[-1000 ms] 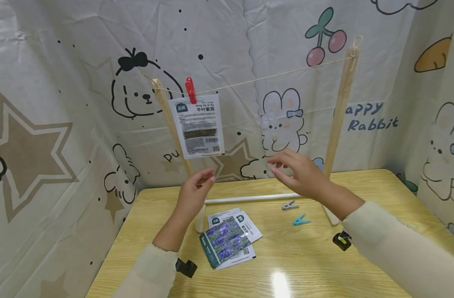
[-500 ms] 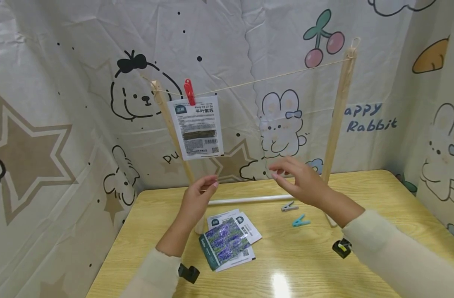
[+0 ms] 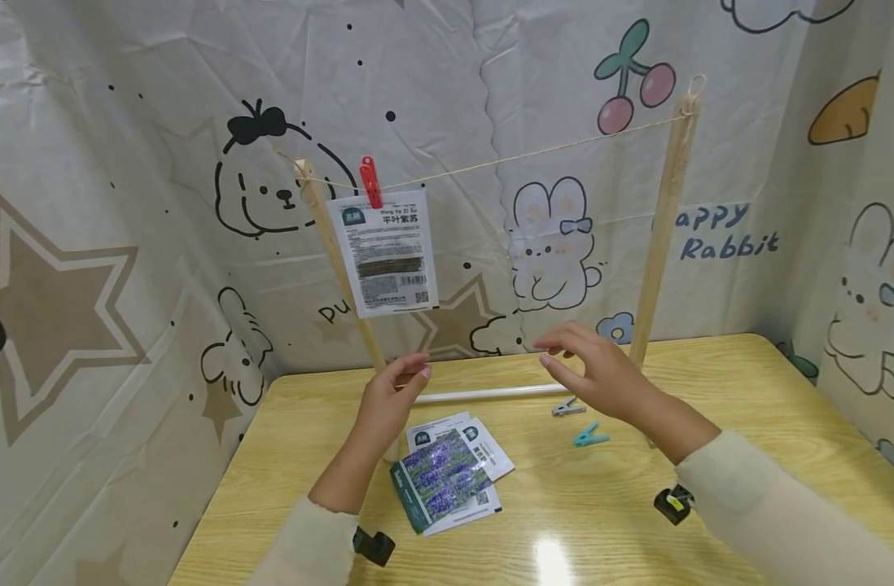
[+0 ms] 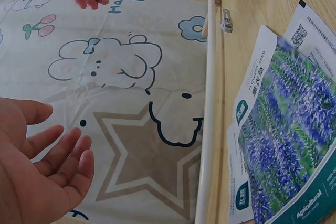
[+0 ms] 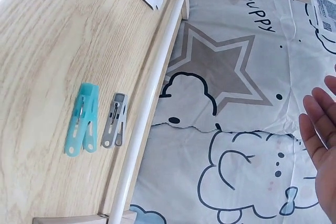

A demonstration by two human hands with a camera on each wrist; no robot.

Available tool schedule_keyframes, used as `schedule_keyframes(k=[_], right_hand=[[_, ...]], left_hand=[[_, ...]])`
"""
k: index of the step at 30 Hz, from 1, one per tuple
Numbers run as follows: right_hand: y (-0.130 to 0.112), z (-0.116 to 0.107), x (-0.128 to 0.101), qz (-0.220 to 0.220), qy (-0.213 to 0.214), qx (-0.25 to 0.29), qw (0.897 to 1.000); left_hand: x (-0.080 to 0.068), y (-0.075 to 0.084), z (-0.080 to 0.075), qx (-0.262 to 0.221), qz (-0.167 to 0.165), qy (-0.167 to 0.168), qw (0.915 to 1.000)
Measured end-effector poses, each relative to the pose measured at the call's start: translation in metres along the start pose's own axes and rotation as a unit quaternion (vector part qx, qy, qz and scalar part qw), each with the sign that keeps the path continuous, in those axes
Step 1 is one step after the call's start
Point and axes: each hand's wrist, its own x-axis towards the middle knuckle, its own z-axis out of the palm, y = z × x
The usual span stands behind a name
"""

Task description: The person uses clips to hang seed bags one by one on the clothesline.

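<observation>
Straight ahead of our hands, a pale, creased fabric (image 3: 432, 89) printed with cartoon animals and stars rises behind a smooth, yellowish wood-grain table (image 3: 579, 505). Beyond each hand stands a flat wooden post, the left post (image 3: 326, 228) and the right post (image 3: 667, 220), with thin, rough string (image 3: 535, 153) tied between their tops and a smooth white rod (image 3: 498, 394) running low behind our hands. Above and ahead of our left hand, a red plastic clip (image 3: 370, 183) holds a flat rectangular packet (image 3: 388, 260) on the string. Below, between our hands but nearer the left, lies an overlapping packet pile (image 3: 447, 476) with purple flowers on top. Under our right hand lie a grey clip (image 3: 567, 407) and, closer to us, a turquoise clip (image 3: 590, 435).

We read "Ping Ye Zi Su" on the hanging packet, "FLOWERS SEED" and "Agricultural" on the pile, and "Rabbit" and "puppy" on the fabric.

Our left hand (image 3: 388, 399) and right hand (image 3: 601, 374) hover well apart over the table, half open, fingers loosely bent, thumbs apart from the fingers, holding nothing.
</observation>
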Motion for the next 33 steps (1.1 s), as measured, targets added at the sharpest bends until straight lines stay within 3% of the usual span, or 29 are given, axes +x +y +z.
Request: schedule_keyframes(k=[23,33], right_hand=[[0.006,0.010,-0.022,0.075,-0.009,0.029,0.997],[0.013,0.013,-0.031,0.090,0.009,0.033,0.995]], left_hand=[[-0.006,-0.012,0.009,-0.011,-0.013,0.001,0.9999],[-0.008,-0.018,0.013,-0.006,-0.015,-0.002,0.9999]])
